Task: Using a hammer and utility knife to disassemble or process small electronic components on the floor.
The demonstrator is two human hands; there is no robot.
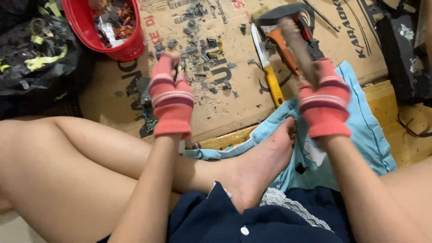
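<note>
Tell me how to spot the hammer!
Find the flattened cardboard on the floor, then the right hand in its pink striped glove. The hammer is in that fist: a brown wooden handle with a dark head, raised up, while the yellow-handled knife and orange-handled tool lie flat.

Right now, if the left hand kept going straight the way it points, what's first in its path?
Probably the grey debris scraps on the cardboard sheet, just beyond the left hand. The red basket sits off to its left; depth is unclear.
</note>
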